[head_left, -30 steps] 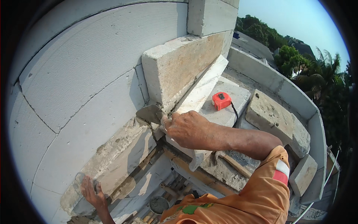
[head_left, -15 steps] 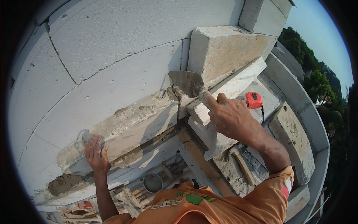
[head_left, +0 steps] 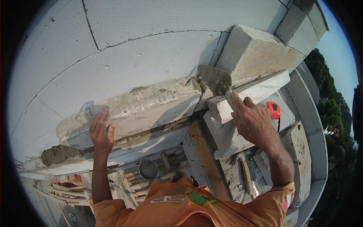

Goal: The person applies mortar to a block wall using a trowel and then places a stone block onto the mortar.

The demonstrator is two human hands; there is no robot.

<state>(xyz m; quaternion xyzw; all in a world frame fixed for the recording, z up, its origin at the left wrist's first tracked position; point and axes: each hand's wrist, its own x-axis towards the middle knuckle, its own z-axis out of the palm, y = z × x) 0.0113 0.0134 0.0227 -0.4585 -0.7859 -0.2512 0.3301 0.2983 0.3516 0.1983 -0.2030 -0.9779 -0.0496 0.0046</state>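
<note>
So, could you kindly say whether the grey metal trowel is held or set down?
Held: the right hand grips the grey metal trowel at its handle.

The wall [head_left: 151,56] is showing pale grey-white, with thin dark joint lines crossing it. Along its foot, the long block [head_left: 151,99] is wearing mottled grey and beige, patched with whitish scuffs, while the wet mortar [head_left: 60,154] beyond its left end is looking dark grey-brown. The trowel [head_left: 214,80] is showing a dull, smeared grey blade. Near the right edge of the light grey slab [head_left: 288,115], the tape measure [head_left: 273,110] is standing out bright red with a black detail. The weathered block [head_left: 297,162] is displaying grey-brown with dark spots. The shirt [head_left: 162,215] is glowing orange, bearing a green patch and white print, its sleeve carrying white and red bands.
</note>
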